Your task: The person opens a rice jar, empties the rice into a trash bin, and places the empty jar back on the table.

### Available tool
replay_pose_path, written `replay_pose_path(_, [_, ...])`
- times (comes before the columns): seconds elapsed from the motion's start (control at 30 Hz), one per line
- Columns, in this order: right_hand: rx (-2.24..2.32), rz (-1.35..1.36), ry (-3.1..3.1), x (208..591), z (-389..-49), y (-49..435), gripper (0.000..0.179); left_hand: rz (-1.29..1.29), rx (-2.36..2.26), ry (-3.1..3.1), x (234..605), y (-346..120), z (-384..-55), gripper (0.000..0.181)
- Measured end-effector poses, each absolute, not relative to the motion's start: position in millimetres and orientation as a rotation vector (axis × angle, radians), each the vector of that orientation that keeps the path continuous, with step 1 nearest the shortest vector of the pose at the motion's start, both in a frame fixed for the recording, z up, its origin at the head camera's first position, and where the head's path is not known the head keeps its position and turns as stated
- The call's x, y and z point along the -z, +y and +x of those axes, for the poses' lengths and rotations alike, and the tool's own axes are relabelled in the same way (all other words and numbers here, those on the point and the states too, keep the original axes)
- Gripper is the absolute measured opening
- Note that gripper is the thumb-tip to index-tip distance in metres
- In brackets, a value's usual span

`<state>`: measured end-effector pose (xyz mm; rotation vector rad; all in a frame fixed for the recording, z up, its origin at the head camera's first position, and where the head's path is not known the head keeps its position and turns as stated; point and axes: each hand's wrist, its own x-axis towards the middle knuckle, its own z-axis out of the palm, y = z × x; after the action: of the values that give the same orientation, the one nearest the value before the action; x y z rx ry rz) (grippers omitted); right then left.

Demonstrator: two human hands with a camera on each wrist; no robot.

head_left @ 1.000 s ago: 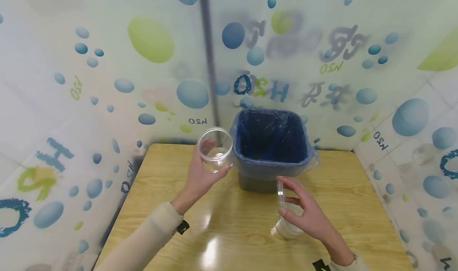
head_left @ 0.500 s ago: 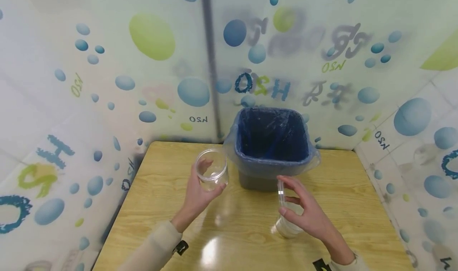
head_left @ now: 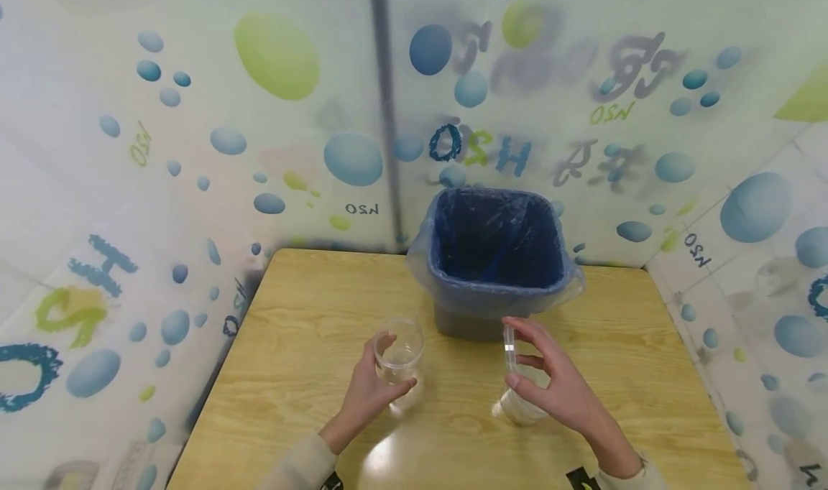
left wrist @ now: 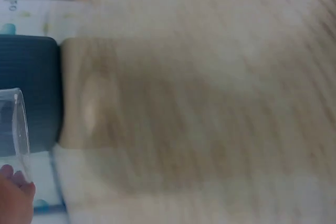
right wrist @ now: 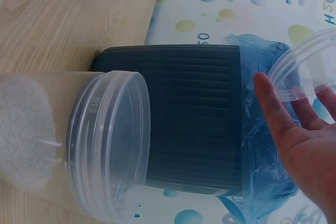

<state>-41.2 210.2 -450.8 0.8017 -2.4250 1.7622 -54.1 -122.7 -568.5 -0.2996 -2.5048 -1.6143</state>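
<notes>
Standing on the bench [head_left: 304,303], we find: one lined bin [head_left: 494,299], rear; one part-filled jar [right wrist: 73,140], in front. We also list one clear jar [head_left: 401,353], further left, gripped by the left hand [head_left: 367,395]; one clear lid [head_left: 509,348], on edge, pinched by the right hand [head_left: 553,382].

Wood-grain tbl [head_left: 310,310] w/ glare [head_left: 380,455], pale walls [head_left: 194,8] w/ blue/grn ovals [head_left: 278,56]
</notes>
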Motion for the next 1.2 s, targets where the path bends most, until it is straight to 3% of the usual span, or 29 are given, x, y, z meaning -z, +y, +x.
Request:
replay_pose_path(0.37, [-1.813, 0.813, -2.410, 458, -42, 206, 0.072, -0.214, 1.639, -2.584, 598, -144, -61, 0.092])
replay_pose_path(1.2, [-1.886, 0.913, -2.406, 472, -40, 181, 0.071, -0.050, 1.652, -2.706, 610, -181, -59, 0.104])
